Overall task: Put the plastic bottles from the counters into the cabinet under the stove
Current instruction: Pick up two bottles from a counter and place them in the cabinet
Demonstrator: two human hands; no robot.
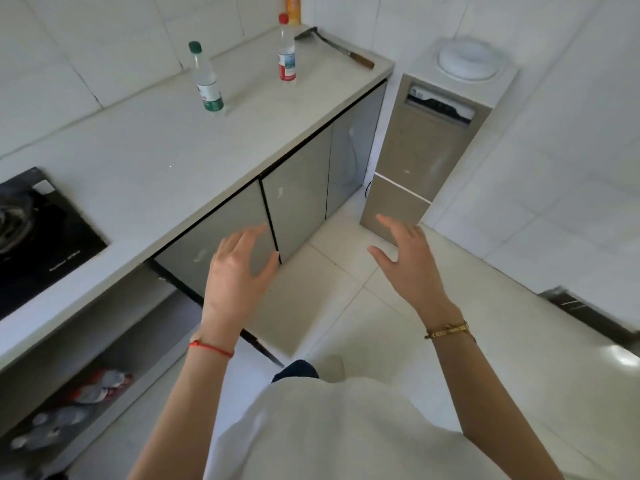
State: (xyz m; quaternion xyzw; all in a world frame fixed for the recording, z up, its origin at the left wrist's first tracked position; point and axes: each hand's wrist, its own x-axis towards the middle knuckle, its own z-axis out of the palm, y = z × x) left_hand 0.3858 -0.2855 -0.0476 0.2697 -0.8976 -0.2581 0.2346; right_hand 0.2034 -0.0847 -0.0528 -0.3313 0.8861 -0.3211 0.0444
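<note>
Two clear plastic bottles stand upright on the white counter (145,161): a green-capped bottle (206,79) and, farther back, a red-capped bottle (286,50). An orange bottle (293,8) stands at the counter's far end against the wall. The black stove (38,237) is set into the counter at the left. Beneath it the cabinet (114,327) is open, its grey door (221,233) swung outward; bottles (97,388) lie inside on its floor. My left hand (239,271) hovers in front of the door with spread fingers, holding nothing. My right hand (408,261) is raised over the floor, fingers straight, also empty.
A knife (343,46) lies near the counter's far edge. A beige water dispenser (429,143) stands to the right of the counter with a white dish (467,58) on top. Pale floor tiles (485,341) lie to the right, and a dark threshold strip (585,310) runs at the far right.
</note>
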